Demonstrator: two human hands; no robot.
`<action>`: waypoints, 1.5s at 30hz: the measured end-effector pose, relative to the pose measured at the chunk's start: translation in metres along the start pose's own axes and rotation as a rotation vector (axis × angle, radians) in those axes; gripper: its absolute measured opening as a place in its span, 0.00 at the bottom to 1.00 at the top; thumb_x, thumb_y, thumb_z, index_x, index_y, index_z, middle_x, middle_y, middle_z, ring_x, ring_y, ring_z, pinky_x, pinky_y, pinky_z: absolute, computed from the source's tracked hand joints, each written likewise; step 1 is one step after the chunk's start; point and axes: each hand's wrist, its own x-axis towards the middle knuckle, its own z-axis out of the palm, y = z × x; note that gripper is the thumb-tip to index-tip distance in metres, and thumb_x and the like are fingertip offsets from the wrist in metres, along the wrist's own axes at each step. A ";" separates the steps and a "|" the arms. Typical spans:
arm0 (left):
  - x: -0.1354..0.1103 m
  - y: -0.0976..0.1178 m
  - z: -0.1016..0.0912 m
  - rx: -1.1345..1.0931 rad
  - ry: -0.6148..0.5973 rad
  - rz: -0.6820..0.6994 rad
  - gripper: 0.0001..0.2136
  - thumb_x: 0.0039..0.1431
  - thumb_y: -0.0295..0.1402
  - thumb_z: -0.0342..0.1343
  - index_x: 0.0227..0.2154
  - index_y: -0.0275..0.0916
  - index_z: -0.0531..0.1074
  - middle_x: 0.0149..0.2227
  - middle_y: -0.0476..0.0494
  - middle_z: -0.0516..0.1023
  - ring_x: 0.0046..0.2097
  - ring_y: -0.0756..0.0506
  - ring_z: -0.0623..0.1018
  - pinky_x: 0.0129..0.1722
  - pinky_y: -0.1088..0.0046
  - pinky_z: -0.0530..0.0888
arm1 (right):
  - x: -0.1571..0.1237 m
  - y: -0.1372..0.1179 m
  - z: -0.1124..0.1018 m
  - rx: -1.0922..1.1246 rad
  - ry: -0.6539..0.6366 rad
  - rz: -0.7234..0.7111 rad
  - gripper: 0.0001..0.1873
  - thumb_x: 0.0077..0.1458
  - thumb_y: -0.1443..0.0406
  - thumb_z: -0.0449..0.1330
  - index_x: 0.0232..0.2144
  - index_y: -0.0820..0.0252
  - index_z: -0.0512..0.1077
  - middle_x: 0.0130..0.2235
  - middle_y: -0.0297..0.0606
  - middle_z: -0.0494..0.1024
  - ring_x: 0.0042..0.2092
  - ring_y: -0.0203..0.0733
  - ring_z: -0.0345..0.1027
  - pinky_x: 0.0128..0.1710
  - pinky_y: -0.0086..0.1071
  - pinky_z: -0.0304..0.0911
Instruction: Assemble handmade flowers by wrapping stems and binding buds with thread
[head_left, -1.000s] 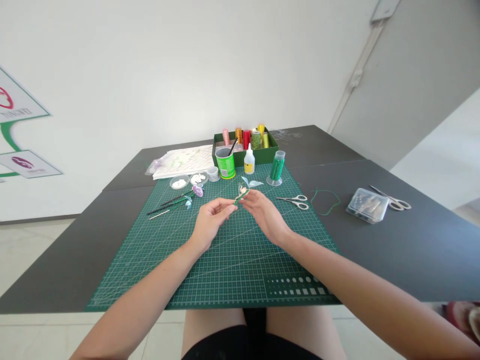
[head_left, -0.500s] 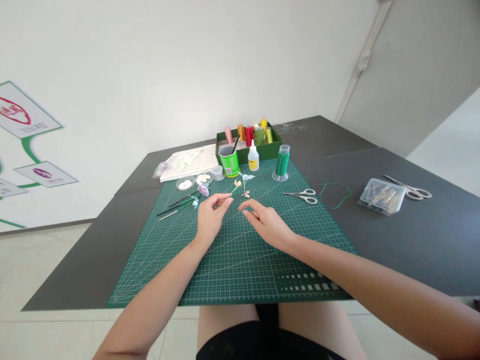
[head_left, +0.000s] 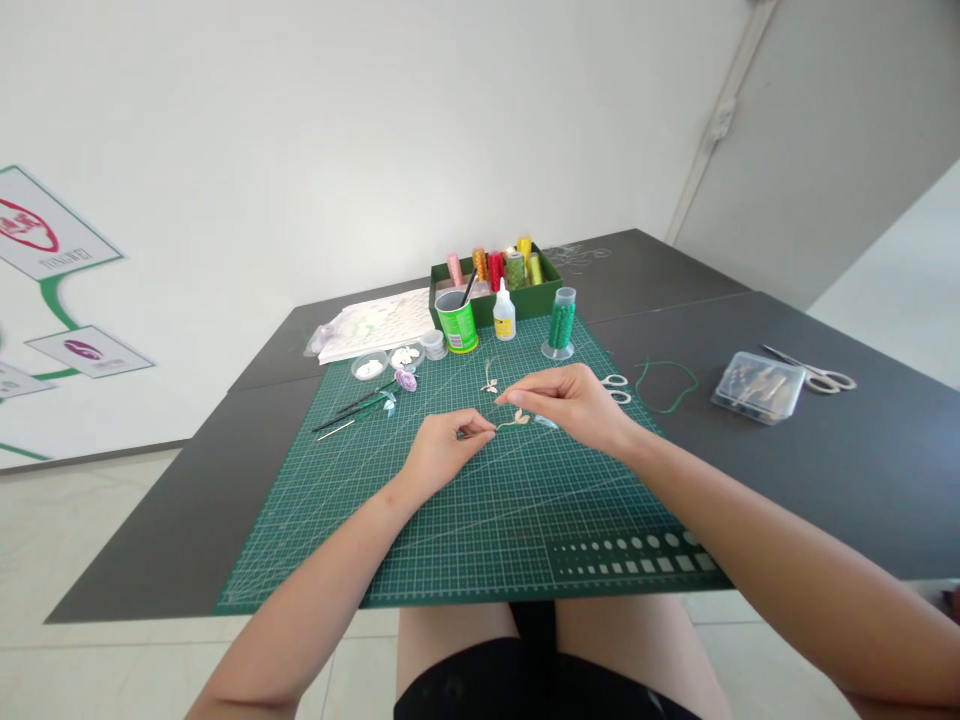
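Note:
My left hand (head_left: 444, 452) hovers low over the green cutting mat (head_left: 480, 520), fingers pinched on the end of a thin wire stem (head_left: 504, 426) with small pale petals. My right hand (head_left: 571, 402) is just to the right of it, thumb and forefinger pinched on the stem's other end near a pale petal (head_left: 520, 415). A second small petal sprig (head_left: 490, 383) lies on the mat just behind the hands. A finished purple flower on a dark stem (head_left: 406, 380) lies to the left.
At the mat's far edge stand a green cup (head_left: 457, 324), a glue bottle (head_left: 504, 316), a green spool (head_left: 561, 325) and a green box of thread spools (head_left: 495, 275). Small dishes (head_left: 370, 367) and papers (head_left: 375, 322) sit left. Scissors (head_left: 616, 387), green wire (head_left: 666, 385), a clear box (head_left: 759, 386) and more scissors (head_left: 814, 372) lie right.
My left hand has lowered the stem towards the mat and turned it sideways. My right hand, open before, has moved up and pinched the stem's other end.

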 end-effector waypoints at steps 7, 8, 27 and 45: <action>-0.005 0.001 0.005 -0.003 -0.088 0.067 0.04 0.59 0.33 0.62 0.31 0.41 0.82 0.30 0.50 0.83 0.32 0.48 0.78 0.35 0.73 0.70 | 0.007 0.011 -0.009 0.030 0.035 -0.014 0.12 0.57 0.57 0.64 0.37 0.56 0.85 0.38 0.40 0.86 0.41 0.44 0.79 0.41 0.34 0.71; -0.006 0.001 0.005 -0.005 -0.098 0.073 0.04 0.59 0.32 0.62 0.31 0.41 0.82 0.30 0.50 0.83 0.31 0.48 0.78 0.34 0.73 0.70 | 0.008 0.013 -0.009 0.030 0.034 -0.012 0.13 0.57 0.57 0.64 0.37 0.56 0.85 0.39 0.40 0.86 0.42 0.44 0.79 0.42 0.35 0.72; -0.010 0.009 -0.006 0.129 -0.125 0.439 0.07 0.64 0.32 0.60 0.41 0.42 0.82 0.33 0.46 0.84 0.36 0.48 0.80 0.37 0.74 0.73 | 0.017 0.035 -0.016 0.278 -0.098 0.257 0.16 0.55 0.54 0.66 0.34 0.62 0.81 0.14 0.23 0.57 0.19 0.28 0.42 0.18 0.28 0.38; -0.008 0.009 -0.029 -0.380 -0.696 0.184 0.07 0.55 0.38 0.68 0.32 0.40 0.85 0.27 0.42 0.80 0.28 0.49 0.74 0.28 0.74 0.67 | -0.004 0.026 -0.154 0.629 0.525 0.144 0.22 0.68 0.64 0.50 0.20 0.55 0.56 0.16 0.22 0.45 0.21 0.33 0.28 0.21 0.31 0.35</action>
